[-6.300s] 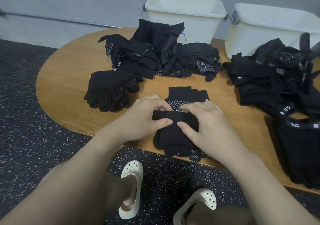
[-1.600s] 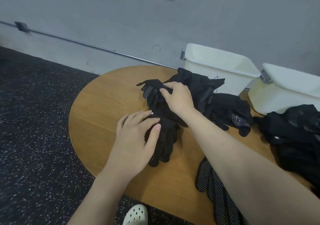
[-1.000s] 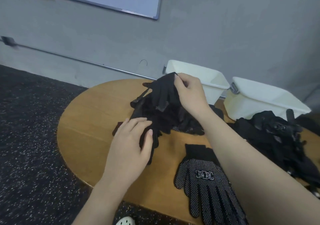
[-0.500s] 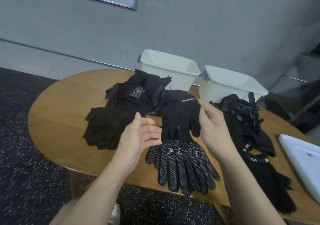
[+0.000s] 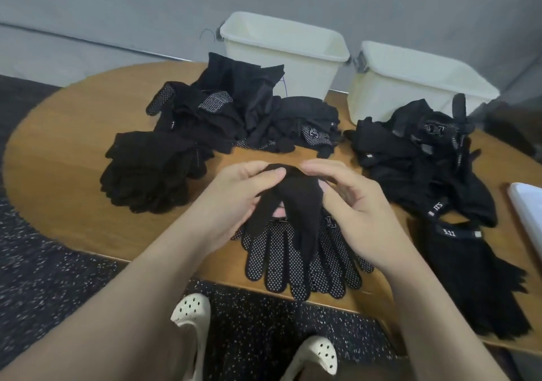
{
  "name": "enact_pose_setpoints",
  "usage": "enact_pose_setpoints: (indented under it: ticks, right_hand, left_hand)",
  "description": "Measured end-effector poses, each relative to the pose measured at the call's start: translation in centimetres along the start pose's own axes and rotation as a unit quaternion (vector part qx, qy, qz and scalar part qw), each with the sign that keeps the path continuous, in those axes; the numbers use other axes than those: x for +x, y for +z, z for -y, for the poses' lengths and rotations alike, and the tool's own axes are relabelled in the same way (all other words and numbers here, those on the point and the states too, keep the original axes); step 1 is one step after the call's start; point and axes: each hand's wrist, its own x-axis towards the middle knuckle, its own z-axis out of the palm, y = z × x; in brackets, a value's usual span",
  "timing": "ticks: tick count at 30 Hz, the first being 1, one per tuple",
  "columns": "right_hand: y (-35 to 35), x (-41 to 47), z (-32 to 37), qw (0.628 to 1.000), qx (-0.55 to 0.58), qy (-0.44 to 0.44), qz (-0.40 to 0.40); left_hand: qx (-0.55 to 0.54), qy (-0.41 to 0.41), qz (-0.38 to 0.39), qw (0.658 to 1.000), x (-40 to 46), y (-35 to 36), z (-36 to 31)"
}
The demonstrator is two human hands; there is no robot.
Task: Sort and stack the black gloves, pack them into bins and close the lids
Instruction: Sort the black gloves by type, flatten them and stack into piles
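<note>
Both hands have come together since half a second ago: then only the right one held the plain black glove by its cuff while the left hung open beside it; now both pinch that cuff.

At the far left of the counter (image 5: pixel 67 134) sits a neat stack of gloves (image 5: pixel 149 172), and behind it an unsorted heap (image 5: pixel 234 113) sprawls toward the middle. The left hand (image 5: pixel 234 201) pinches the cuff of the held glove (image 5: pixel 296 204) between thumb and fingers; the right hand (image 5: pixel 352 201) nips the same cuff from the other side, so the glove hangs fingers-down between them. Directly beneath lies a dotted pair (image 5: pixel 296 260), palms up, at the counter's near edge — probably the stack this glove will join.

Further right is another pile (image 5: pixel 416 157), mixed with strapped items. Two white bins (image 5: pixel 281 55) stand at the back, apparently empty, and a white lid (image 5: pixel 528 204) shows at the right edge.

Sorting looks only partly done — packing has not begun.
</note>
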Motion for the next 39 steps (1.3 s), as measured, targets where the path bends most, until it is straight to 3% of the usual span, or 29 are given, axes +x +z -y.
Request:
enact_pose_setpoints:
  ticks: [2,3,5,6,11,17,24,29,33,39]
  right_hand:
    - [-0.4,0.0,-0.2,0.994,0.075,0.081,-0.026]
    - [-0.7,0.1,-0.4,0.976,0.17,0.128,-0.038]
    - [-1.2,0.2,-0.3,0.9,0.376,0.213,-0.054]
    - [-1.4,0.2,-0.2,0.875,0.417,0.241,-0.051]
    - [-0.7,0.1,-0.3,0.883,0.347,0.313,0.04]
    - [-0.8,0.2,0.0,0.895,0.359,0.259,0.057]
    - [-0.3,0.7,0.5,0.909,0.377,0.178,0.015]
    - [0.8,1.0,1.2,0.944,0.288,0.161,-0.004]
    - [1.1,0.9,1.5,0.952,0.259,0.158,-0.035]
    - [0.1,0.1,1.1,0.937,0.233,0.232,0.117]
  left_hand:
    - [-0.002,0.031,-0.017,0.999,-0.1,0.3,0.4]
    - [-0.002,0.048,-0.023,0.999,-0.2,0.3,0.6]
    - [-0.004,0.089,-0.024,0.996,-0.3,0.2,1.1]
    - [-0.008,0.11,-0.02,0.994,-0.4,0.1,1.2]
    - [-0.036,0.162,-0.012,0.986,-1.2,0.5,0.9]
    - [-0.004,0.168,-0.012,0.986,-2.0,-0.2,1.0]
    - [0.053,0.031,-0.069,0.996,-1.8,-0.8,0.5]
    - [0.108,0.083,0.001,0.991,-2.5,-0.7,0.5]
    - [0.099,0.114,-0.025,0.988,-2.2,-0.1,0.7]
    - [0.083,0.16,-0.064,0.982,-2.0,-0.1,0.8]
